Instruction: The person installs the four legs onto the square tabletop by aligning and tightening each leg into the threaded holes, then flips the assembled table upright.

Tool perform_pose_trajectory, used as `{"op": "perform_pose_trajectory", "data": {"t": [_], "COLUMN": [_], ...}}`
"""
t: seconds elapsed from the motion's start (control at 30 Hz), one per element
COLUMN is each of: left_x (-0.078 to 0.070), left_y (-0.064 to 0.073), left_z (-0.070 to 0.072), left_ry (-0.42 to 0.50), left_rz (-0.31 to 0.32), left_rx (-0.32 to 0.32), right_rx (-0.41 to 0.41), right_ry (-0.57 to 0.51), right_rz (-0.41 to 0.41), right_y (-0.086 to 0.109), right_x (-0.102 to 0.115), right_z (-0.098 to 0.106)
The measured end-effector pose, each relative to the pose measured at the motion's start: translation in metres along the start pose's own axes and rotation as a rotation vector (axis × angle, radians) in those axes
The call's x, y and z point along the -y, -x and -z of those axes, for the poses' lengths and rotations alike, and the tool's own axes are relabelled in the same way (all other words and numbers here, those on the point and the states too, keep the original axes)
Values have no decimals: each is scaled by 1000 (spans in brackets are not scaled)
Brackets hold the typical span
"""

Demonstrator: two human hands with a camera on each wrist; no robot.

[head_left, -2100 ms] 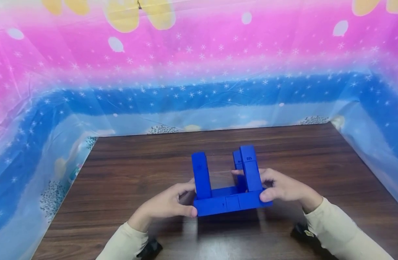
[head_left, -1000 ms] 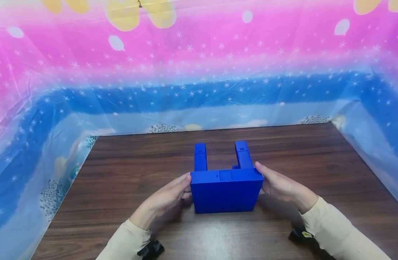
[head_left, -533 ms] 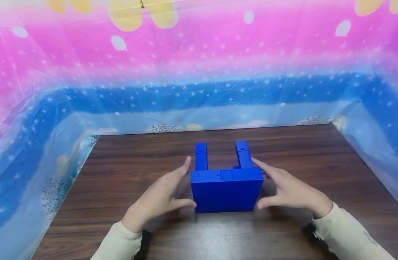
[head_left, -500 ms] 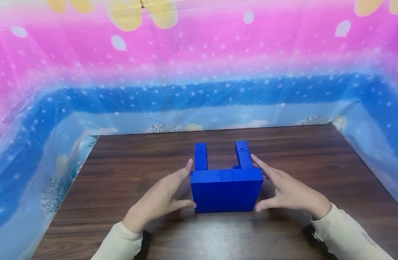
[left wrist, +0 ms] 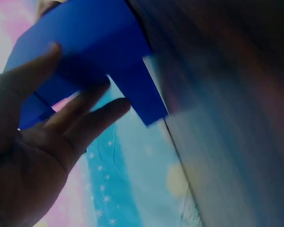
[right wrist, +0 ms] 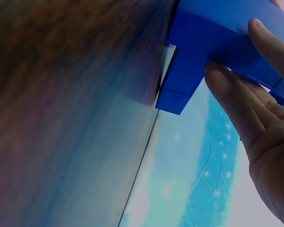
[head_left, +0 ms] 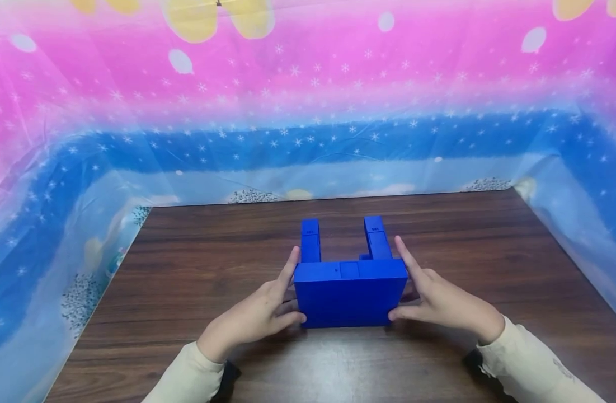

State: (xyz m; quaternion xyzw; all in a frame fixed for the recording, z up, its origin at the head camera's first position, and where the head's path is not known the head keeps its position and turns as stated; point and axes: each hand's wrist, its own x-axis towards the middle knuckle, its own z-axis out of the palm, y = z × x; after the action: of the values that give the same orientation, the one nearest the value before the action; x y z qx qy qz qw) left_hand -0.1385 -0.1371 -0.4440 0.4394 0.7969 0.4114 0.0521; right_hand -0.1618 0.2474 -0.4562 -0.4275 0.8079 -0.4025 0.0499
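A blue block structure [head_left: 349,302] stands on edge on the table, its broad flat face towards me. Two blue legs [head_left: 310,240] show behind it, pointing away, with small dark markings near their ends. My left hand [head_left: 252,316] grips its left end, thumb at the lower near corner and index finger stretched up along the side. At the right end my right hand [head_left: 448,302] holds it in a mirrored way. In the left wrist view, the thumb [left wrist: 47,59] lies on the blue surface and other fingers reach behind it. The right wrist view shows a similar hold.
Under the structure is a dark wood-grain table [head_left: 212,252]. A pink and blue printed cloth [head_left: 313,112] hangs behind the table and along its sides. Cream sleeves [head_left: 189,372] cover the forearms, with dark wrist devices partly seen below them.
The structure, first held with legs upward, was tipped so its legs point away and its flat face towards me. Both hands then loosened and have closed on its ends again, thumbs lower.
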Motion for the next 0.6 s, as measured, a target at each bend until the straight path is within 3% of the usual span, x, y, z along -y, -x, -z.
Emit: {"op": "perform_pose_trajectory", "data": {"t": [0.27, 0.5, 0.6], "left_x": [5, -2, -5], "left_y": [2, 0, -3], "left_z": [-5, -1, 2], "left_ry": [79, 51, 72], "left_rz": [-28, 8, 18], "left_rx": [-19, -52, -81], "right_rx": [8, -20, -44], "right_ry": [-48, -94, -115], "right_rz": [43, 5, 52], "right_y": [-2, -3, -4], "right_x": [0, 6, 6], "right_z": [-1, 5, 8]}}
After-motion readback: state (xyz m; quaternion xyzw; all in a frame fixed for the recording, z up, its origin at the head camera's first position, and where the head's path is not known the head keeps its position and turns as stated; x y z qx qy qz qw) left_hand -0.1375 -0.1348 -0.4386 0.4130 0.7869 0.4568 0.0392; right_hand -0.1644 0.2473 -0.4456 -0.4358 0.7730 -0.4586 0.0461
